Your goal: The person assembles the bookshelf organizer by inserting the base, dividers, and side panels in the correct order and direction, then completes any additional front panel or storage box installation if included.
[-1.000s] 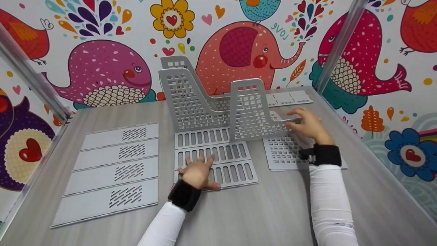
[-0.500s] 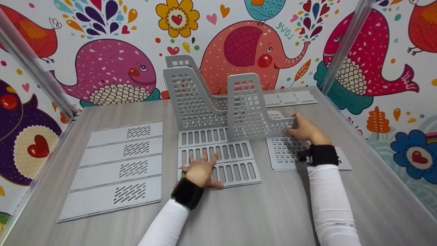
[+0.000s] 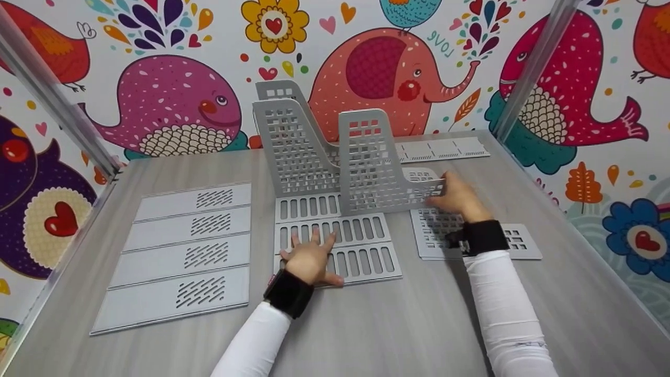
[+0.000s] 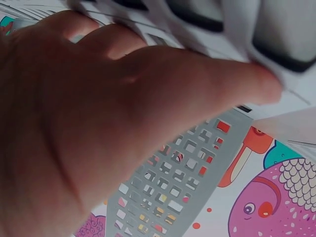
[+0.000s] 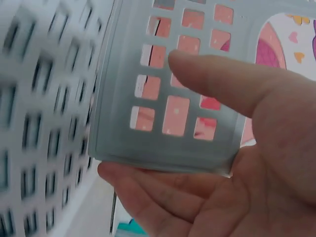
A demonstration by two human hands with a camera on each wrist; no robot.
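Brightly printed walls (image 3: 335, 57) of cartoon animals and flowers close in a wood-grain table (image 3: 387, 324), with a person's two arms reaching in from the near side, in white sleeves (image 3: 505, 303) and black wristbands (image 3: 289, 293). Beside the table, I see a kit of thin grey and white perforated pieces, some standing, some flat.

At the middle lies a slotted base (image 3: 361, 244). The left hand (image 3: 308, 260) rests on it with fingers spread, grasping nothing. Toward the back of this base, two tall perforated panels (image 3: 293, 146) stand upright, one behind the other, sloping down to a low right end.

Nearer and to their right is a third panel of like shape, the stepped panel (image 3: 374, 167), upright too. The right hand (image 3: 456, 199) pinches its low end, thumb on the face and fingers along the edge. Its lower left corner appears over the base; whether it is seated there I cannot tell.

I judge the work to be partway along: two uprights look placed, the third is in hand. Pieces lying flat seem unused as yet: a large sheet with diagonal slots (image 3: 149, 285) at left, perforated flat pieces (image 3: 437, 235) partly hidden under the right forearm, and a narrow white strip (image 3: 445, 150) at the back right.
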